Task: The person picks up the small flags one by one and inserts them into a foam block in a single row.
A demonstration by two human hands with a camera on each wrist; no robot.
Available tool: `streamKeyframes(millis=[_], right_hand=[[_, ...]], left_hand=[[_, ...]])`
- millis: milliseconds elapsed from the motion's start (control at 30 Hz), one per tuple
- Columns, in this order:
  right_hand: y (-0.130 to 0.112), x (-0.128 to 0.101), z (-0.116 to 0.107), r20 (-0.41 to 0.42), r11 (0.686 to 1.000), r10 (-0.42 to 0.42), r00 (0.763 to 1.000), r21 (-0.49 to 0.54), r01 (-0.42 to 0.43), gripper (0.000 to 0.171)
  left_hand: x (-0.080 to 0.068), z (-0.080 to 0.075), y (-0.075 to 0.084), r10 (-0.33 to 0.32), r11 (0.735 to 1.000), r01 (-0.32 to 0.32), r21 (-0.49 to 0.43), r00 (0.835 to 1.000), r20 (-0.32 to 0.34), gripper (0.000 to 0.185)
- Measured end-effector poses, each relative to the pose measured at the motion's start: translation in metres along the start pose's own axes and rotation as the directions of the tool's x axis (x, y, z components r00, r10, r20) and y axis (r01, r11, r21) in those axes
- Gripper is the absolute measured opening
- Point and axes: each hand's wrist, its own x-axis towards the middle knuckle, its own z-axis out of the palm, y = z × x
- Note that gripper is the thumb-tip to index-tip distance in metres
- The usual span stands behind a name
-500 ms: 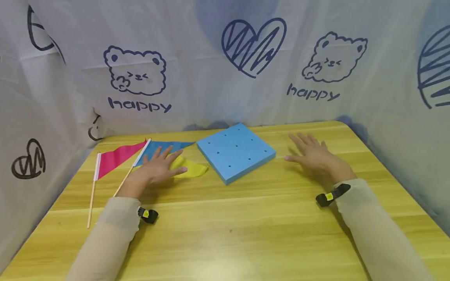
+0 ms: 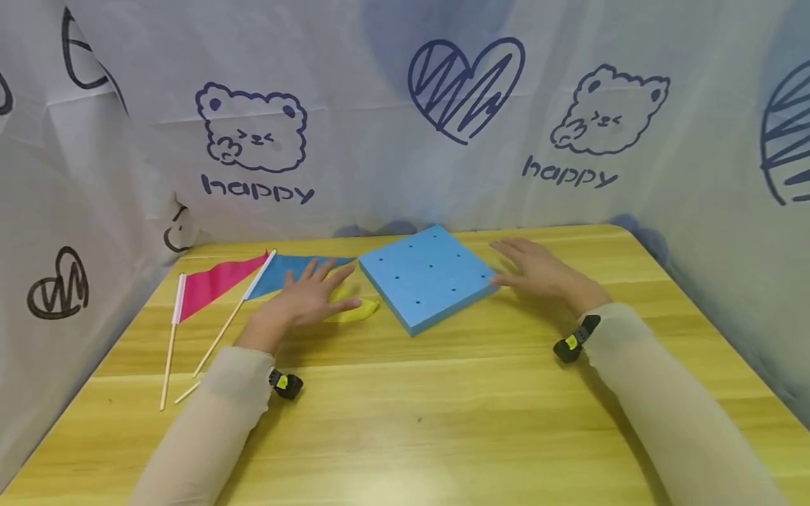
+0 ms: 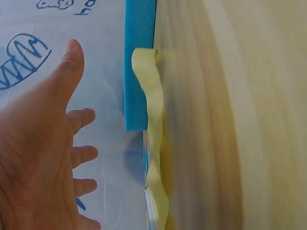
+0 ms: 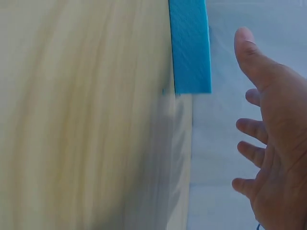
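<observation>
I wear long sleeves of pale beige cloth: the left sleeve (image 2: 196,422) at the lower left of the frame, the right sleeve (image 2: 677,407) at the lower right. At their ends are a left black device (image 2: 290,387) and a right black device (image 2: 565,351), each with a yellow patch (image 2: 572,342). My left hand (image 2: 308,302) and right hand (image 2: 545,273) are bare.

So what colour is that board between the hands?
The board is light blue with small dark dots, best seen in the head view.

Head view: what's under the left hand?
Blue flag and yellow flag, both partly visible around the left hand. The rest of each is covered, plus most of the stick poking from under the sleeve.
</observation>
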Motion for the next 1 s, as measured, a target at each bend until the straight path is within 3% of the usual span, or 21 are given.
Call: streamKeyframes(millis=[633, 1000], right_hand=[[-0.024, 0.038, 0.017, 0.092, 0.997, -0.074, 0.993, 0.019, 0.073, 0.087], [-0.037, 0.061, 0.021, 0.197, 0.993, -0.114, 0.974, -0.002, 0.117, 0.086]], left_hand=[[0.033, 0.009, 0.050, 0.113, 0.993, -0.114, 0.011, 0.992, 0.063, 0.081], [0.049, 0.015, 0.068, 0.110, 0.993, -0.114, 0.031, 0.987, 0.114, 0.081]])
